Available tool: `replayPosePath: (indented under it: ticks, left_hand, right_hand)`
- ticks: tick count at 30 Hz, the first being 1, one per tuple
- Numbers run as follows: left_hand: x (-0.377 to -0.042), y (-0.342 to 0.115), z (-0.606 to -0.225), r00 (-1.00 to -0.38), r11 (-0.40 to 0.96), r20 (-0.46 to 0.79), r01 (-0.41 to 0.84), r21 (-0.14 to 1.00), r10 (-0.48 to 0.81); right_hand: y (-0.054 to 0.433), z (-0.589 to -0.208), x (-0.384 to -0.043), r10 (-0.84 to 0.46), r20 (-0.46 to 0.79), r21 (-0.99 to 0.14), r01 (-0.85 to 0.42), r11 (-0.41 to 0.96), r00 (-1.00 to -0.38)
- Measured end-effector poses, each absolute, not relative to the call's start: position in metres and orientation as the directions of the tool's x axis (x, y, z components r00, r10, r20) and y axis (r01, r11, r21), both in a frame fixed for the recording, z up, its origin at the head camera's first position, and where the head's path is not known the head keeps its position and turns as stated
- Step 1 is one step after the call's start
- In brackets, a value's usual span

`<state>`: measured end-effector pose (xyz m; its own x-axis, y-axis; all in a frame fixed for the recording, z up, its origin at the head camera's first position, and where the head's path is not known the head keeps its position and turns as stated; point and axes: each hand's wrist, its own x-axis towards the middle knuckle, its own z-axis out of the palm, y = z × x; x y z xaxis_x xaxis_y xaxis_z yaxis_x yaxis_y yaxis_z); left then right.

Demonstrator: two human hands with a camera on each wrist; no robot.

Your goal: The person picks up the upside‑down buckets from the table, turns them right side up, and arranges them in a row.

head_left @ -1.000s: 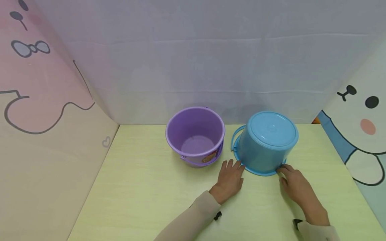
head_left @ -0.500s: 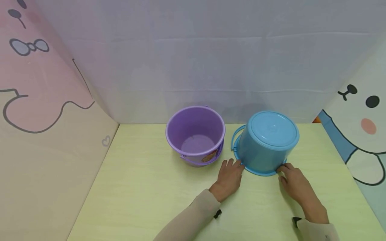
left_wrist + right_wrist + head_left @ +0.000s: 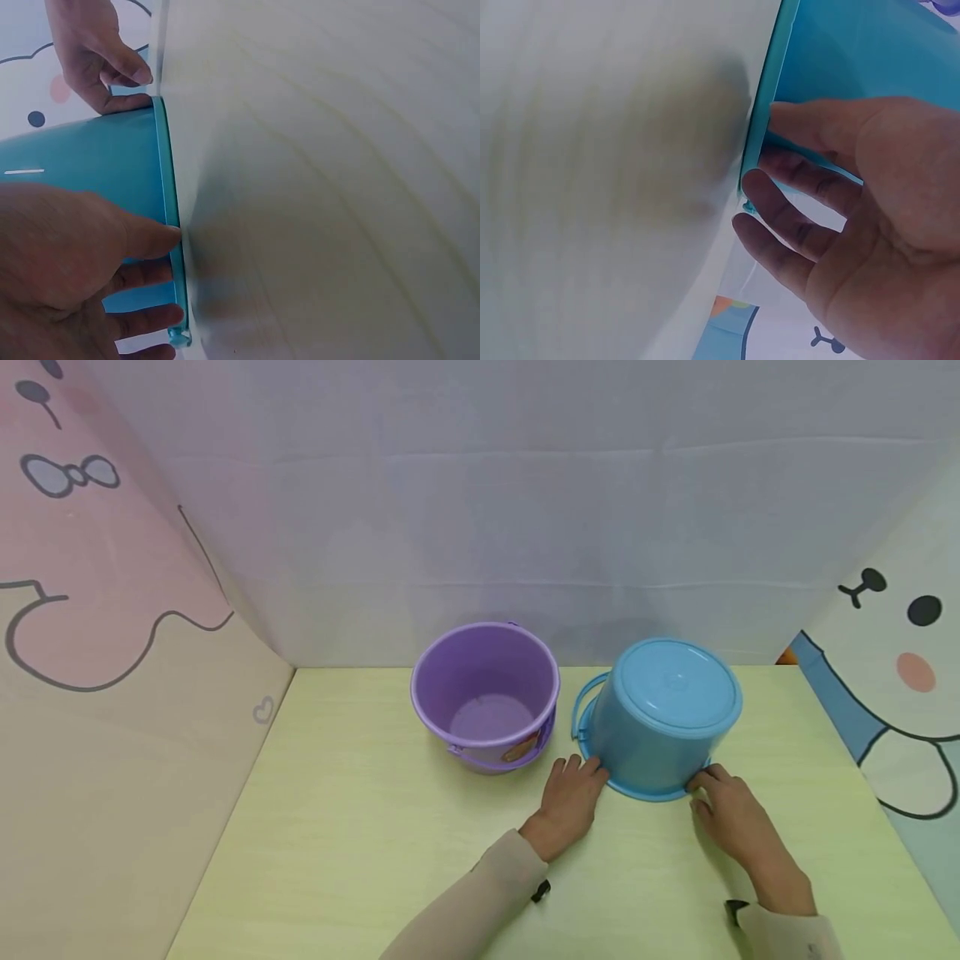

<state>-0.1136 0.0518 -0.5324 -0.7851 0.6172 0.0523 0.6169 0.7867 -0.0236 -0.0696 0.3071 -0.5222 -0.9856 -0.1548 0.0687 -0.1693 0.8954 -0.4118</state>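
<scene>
A light blue bucket [image 3: 660,727] stands upside down on the table, its round base facing up and its rim at the tabletop. Its handle [image 3: 581,706] sticks out on the left side. My left hand [image 3: 567,799] touches the rim at the near left, with fingers fairly straight; in the left wrist view its thumb lies against the rim. At the near right, my right hand [image 3: 733,821] has its thumb and index finger at the rim, the other fingers loosely bent and spread in the right wrist view. Whatever is under the bucket is hidden.
A purple bucket [image 3: 487,685] stands upright to the left, open side up, its handle folded down in front. A pale wood-patterned table [image 3: 337,827] bears both buckets. A white cloth wall [image 3: 480,527] rises behind, with cartoon-printed panels [image 3: 112,760] at either side.
The blue bucket has shifted very slightly toward me and left, with both hands staying at its rim. The purple bucket has not moved.
</scene>
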Motion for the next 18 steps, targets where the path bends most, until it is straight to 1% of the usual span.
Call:
replayPosePath:
  ticks: [10,18]
  left_hand:
    - [-0.1121,0.0511,-0.5308,-0.773,0.779,0.101,0.627,-0.025,0.626]
    - [-0.1099,0.053,-0.5274,-0.791,0.793,0.062,0.609,-0.016,0.609]
  right_hand:
    - [0.3073,-0.5238,-0.0683,-0.155,0.074,-0.408,-0.172,0.896,-0.985]
    - [0.3069,-0.5227,-0.0643,-0.165,0.097,-0.404,-0.191,0.895,-0.981]
